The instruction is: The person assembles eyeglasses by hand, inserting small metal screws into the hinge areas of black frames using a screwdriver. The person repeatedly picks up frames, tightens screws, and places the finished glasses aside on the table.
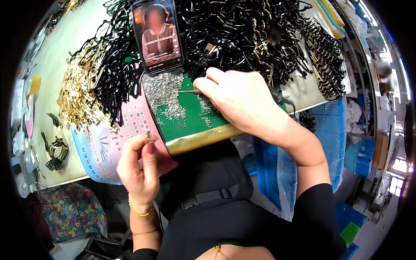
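Note:
My right hand (238, 99) is closed round a thin screwdriver (187, 91). Its slim shaft points left over a heap of tiny silver screws (162, 89), and the hand hides most of the handle. The screws lie spread on a green board (173, 130) with a gold front edge. Nearer to me and left of the board, my left hand (141, 167) pinches a small gold-coloured piece (148, 135) between thumb and fingers. The fingertips cover much of that piece, so its full shape cannot be made out.
Behind the board a phone (158, 37) stands propped, playing a video. Tangled black strips with gold parts (242, 39) pile up around it. Thin gold pieces (84, 82) heap at the left, beside pink printed sheet (136, 119). Blue crates (323, 134) stand at the right.

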`<control>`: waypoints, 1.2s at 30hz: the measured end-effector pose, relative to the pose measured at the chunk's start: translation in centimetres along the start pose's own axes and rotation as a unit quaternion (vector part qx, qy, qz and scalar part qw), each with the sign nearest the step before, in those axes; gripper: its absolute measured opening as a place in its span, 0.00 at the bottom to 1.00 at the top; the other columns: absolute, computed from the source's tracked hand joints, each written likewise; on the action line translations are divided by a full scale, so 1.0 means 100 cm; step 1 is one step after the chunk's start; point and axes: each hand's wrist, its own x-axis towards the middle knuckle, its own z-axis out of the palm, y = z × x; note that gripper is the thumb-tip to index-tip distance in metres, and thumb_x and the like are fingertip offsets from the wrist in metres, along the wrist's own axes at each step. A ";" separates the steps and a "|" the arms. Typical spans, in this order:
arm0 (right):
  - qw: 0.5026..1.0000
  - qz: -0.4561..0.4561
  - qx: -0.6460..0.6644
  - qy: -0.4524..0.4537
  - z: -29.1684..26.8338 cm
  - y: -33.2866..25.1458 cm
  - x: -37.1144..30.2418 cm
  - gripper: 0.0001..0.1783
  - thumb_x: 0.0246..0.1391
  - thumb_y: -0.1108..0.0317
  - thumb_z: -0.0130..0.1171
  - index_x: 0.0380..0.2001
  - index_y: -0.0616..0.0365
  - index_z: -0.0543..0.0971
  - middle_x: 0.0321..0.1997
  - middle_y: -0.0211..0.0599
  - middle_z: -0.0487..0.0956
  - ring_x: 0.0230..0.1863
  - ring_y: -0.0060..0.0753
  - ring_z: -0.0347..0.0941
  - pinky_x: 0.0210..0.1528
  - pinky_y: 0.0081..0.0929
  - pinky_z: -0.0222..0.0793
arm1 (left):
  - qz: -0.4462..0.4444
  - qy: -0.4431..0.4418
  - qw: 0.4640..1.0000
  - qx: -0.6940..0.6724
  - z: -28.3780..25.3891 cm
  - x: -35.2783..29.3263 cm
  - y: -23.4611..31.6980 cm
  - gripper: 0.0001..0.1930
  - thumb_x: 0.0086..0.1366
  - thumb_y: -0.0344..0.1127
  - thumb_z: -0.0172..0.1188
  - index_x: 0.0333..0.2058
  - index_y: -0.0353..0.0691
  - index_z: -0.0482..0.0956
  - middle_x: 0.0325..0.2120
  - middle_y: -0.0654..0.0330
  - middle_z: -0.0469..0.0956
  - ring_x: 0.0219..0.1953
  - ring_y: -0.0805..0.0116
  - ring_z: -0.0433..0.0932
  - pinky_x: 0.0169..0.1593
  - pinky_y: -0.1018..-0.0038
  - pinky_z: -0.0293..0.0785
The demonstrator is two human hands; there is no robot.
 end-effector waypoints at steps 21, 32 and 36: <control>0.994 -0.036 -0.107 0.005 -0.051 0.004 0.002 0.08 0.49 0.68 0.61 0.33 0.53 0.74 0.30 0.31 0.71 0.28 0.29 0.77 0.27 0.26 0.74 | -0.121 -0.101 0.971 -0.180 0.017 0.003 0.003 0.10 0.75 0.25 0.53 0.52 0.33 0.74 0.29 0.60 0.84 0.25 0.79 0.78 0.32 0.81 0.75; 0.789 0.237 0.553 -0.125 -0.029 -0.028 -0.054 0.06 0.59 0.76 0.66 0.39 0.65 0.84 0.31 0.29 0.80 0.30 0.17 0.74 0.31 0.19 0.69 | -0.196 -0.198 0.919 -0.278 0.031 0.001 0.013 0.15 0.76 0.27 0.52 0.58 0.33 0.76 0.35 0.58 0.85 0.38 0.74 0.84 0.46 0.78 0.77; 0.741 0.262 0.599 -0.150 -0.033 -0.029 -0.058 0.11 0.64 0.75 0.61 0.47 0.67 0.82 0.33 0.31 0.82 0.34 0.17 0.76 0.36 0.19 0.73 | -0.162 -0.177 0.927 -0.287 0.036 -0.009 0.002 0.16 0.76 0.25 0.52 0.59 0.32 0.75 0.41 0.56 0.84 0.39 0.73 0.85 0.47 0.77 0.77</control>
